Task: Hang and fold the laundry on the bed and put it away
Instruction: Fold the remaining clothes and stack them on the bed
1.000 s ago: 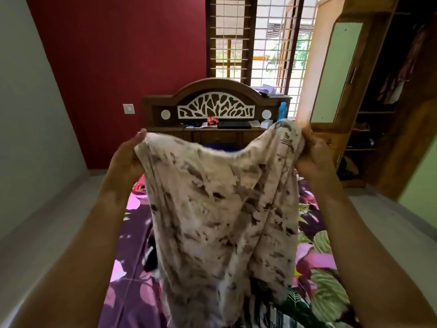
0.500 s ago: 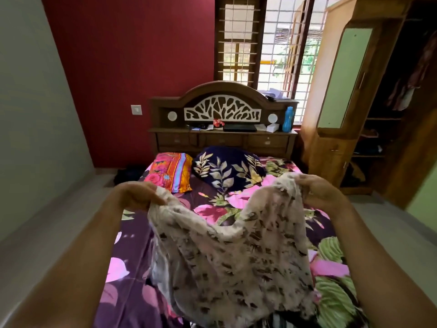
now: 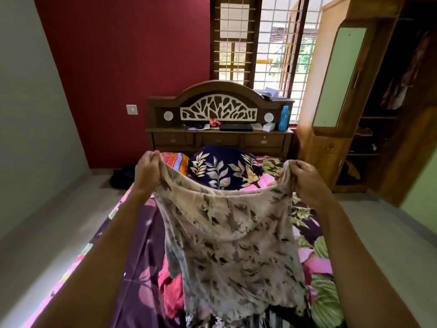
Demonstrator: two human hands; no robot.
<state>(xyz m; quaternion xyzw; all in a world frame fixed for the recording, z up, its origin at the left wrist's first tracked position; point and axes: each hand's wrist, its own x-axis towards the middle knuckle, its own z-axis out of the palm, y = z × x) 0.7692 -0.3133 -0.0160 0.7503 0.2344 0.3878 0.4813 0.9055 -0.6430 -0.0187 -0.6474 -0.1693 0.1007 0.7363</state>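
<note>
You hold a thin, limp garment [image 3: 231, 245] up in front of you above the bed [image 3: 142, 256], one top corner in each hand. Your left hand [image 3: 147, 172] pinches its corner between curled fingers and thumb, and your right hand [image 3: 307, 183] grips the other, bunched corner the same way. The cloth is pale cream, printed with scattered dark grey and brown leaf shapes, soft and lightly creased. Its top edge sags in a shallow curve between your hands, and a second curved edge lower down suggests two layers. The long axis runs from your hands down toward you, with the uneven lower hem near the bottom of the view. What kind of garment it is cannot be told, nor whether the hem touches the bed. The bed wears a smooth purple sheet with large pink flowers and green leaves. A crumpled pink-red cloth [image 3: 172, 294] lies partly hidden behind the garment's lower left, and a black-and-white striped fabric [image 3: 272, 318] is cut off by the bottom edge. Beyond your hands sit a navy pillow [image 3: 222, 170] with cream leaves and an orange pillow [image 3: 176, 160], mostly hidden by your left hand. Behind them stands a carved dark wooden headboard [image 3: 218, 91]. The open wardrobe [image 3: 335, 150] at right holds clothes lost in shadow.
</note>
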